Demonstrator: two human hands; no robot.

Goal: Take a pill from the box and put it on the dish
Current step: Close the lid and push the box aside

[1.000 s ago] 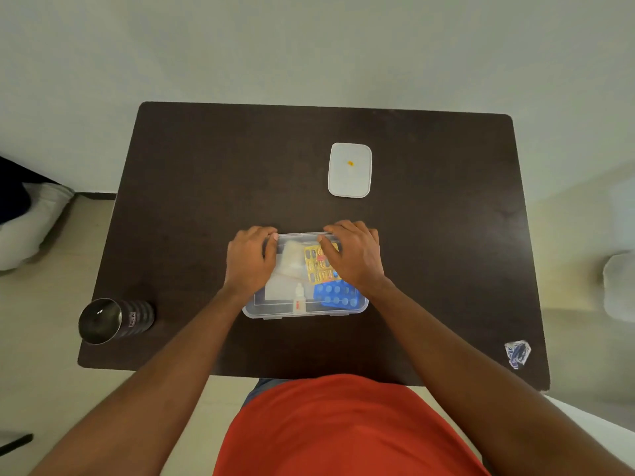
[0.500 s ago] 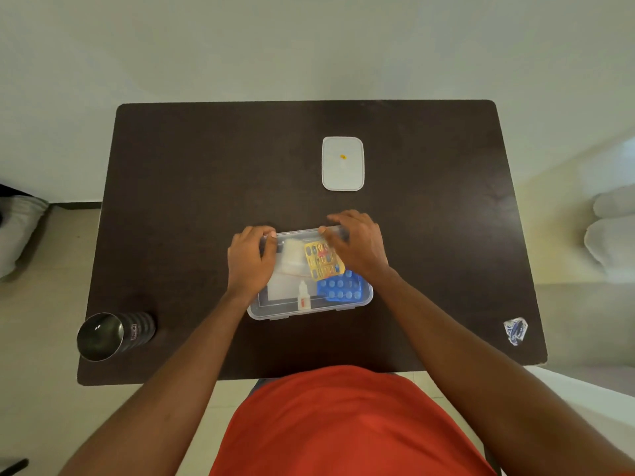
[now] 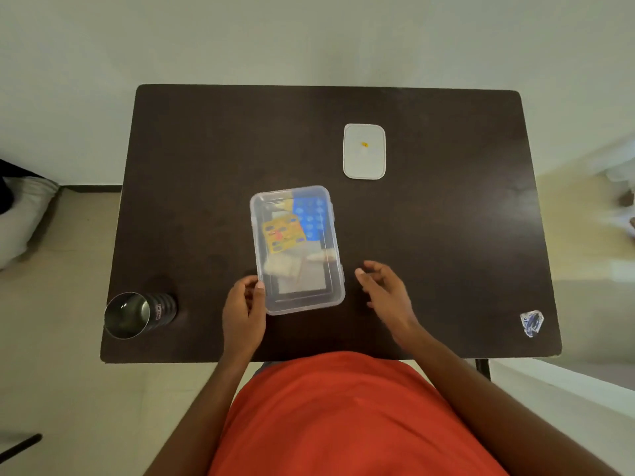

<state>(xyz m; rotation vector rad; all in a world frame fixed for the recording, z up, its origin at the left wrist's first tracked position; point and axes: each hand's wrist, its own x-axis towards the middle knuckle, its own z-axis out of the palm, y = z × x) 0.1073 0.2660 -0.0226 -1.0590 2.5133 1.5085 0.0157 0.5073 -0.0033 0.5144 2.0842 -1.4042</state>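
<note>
Dark table (image 3: 206,149); clear plastic box (image 3: 297,249) got turned lengthwise since a second ago, lid seemingly shut; left hand (image 3: 243,309) pinches its near corner; right hand (image 3: 385,290) let go, fingers loosely spread, empty; orange pill (image 3: 364,144) already sits on white dish (image 3: 364,170) beyond the box.

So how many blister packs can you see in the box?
2: a blue blister pack at the far right of the box, a yellow one mid-left. Others may hide beneath.

A: Box (image 3: 297,249)?
B: Clear plastic, lid on, long side running away from the near edge, about mid-desk. Blurred. Inside: blue blister (image 3: 310,218) at the far end, yellow blister (image 3: 283,238) tilted beside it, pale packets nearer.
A: Dish (image 3: 364,151)?
B: White, rounded rectangle, flat, toward the far edge, right of the box, apart from it.
A: Pill (image 3: 364,144)?
B: One small orange one, on the dish, near its middle.
</note>
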